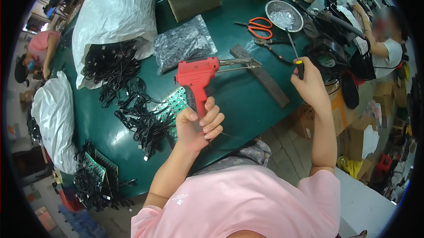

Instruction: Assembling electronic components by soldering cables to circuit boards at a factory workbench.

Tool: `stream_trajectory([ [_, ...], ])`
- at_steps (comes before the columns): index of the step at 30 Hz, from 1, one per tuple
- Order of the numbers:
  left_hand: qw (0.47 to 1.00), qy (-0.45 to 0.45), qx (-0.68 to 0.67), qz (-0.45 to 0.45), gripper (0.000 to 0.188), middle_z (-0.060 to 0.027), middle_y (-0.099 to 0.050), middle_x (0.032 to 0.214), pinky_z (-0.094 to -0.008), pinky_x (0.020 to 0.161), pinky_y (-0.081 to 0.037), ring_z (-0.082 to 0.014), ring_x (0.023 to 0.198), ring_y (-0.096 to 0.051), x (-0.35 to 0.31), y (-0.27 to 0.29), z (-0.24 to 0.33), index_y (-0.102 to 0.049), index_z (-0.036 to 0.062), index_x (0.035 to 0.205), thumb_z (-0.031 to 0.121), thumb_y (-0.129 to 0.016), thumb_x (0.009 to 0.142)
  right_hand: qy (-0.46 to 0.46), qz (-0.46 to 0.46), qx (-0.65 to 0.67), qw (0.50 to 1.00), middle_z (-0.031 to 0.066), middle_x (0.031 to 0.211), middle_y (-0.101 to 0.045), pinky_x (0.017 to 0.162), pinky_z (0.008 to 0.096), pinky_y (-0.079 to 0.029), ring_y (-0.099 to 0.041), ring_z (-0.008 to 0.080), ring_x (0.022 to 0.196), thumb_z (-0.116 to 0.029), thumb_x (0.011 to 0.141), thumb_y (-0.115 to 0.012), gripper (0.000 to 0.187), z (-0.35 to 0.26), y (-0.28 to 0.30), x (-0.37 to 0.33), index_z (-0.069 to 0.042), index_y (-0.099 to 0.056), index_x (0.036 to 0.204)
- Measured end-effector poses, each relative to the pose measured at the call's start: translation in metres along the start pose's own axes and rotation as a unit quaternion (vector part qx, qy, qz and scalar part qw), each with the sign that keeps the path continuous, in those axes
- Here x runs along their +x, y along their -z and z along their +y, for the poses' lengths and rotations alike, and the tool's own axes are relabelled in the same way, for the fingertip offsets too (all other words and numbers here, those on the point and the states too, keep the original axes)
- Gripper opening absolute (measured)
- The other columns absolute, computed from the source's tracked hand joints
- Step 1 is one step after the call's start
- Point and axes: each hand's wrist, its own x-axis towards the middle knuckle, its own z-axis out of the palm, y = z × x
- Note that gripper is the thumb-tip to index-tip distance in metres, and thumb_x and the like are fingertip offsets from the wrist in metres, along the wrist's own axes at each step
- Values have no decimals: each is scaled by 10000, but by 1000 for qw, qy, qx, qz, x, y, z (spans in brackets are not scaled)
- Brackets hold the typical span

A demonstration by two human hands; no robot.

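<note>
"While the left hand (pixel 198 125) clutches the handle of a red soldering gun (pixel 194 72) mid-frame, what's the right on?"

"Right hand (pixel 310 83), centre right: wrapped round a screwdriver-like tool (pixel 300 64), yellow-and-black grip. Shaft slants up to a metal bowl (pixel 298 21), upper right. Tip contact, can't tell."

"Surface?"

"Green tabletop (pixel 238 118), glossy, middle of frame. Dark bar (pixel 267 83) lies slantwise by the gun's tip; orange-handled scissors (pixel 260 27) and pliers (pixel 277 54) above it."

"Left side?"

"White sack (pixel 115 8), upper left, black cables (pixel 115 63) spilling out. More cables heaped beside the left hand, over a green circuit board (pixel 176 99)."

"Room?"

"Cluttered. Person in pink (pixel 42 43), far left; person in white (pixel 389 54), upper right. Cardboard box (pixel 304 121) right of centre, below table level. Greyish floor (pixel 282 147), lower right of centre."
</note>
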Motion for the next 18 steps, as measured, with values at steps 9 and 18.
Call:
stream_trajectory([
  [9, 999, 1, 22, 48, 230, -15, -404, 608, -292, 463, -370, -141, 535, -405, 12, 20, 0, -479, 45, 936, 142, -546, 739, -117, -141, 106, 977, 182, 826, -627, 713, 374, -482, -630, 307, 773, -87, 851, -577, 358, -26, 29, -34, 11, -539, 1193],
  [18, 848, -153, 421, 282, 261, -78, -533, 842, -336, 545, -530, -158, 639, -577, 2, 6, -25, -456, 10, 1028, 262, -514, 1003, -81, -79, 181, 977, 218, 1009, -652, 776, 365, -497, -664, 339, 880, -108, 914, -586, 391, -41, -16, -78, -7, -518, 1286],
])
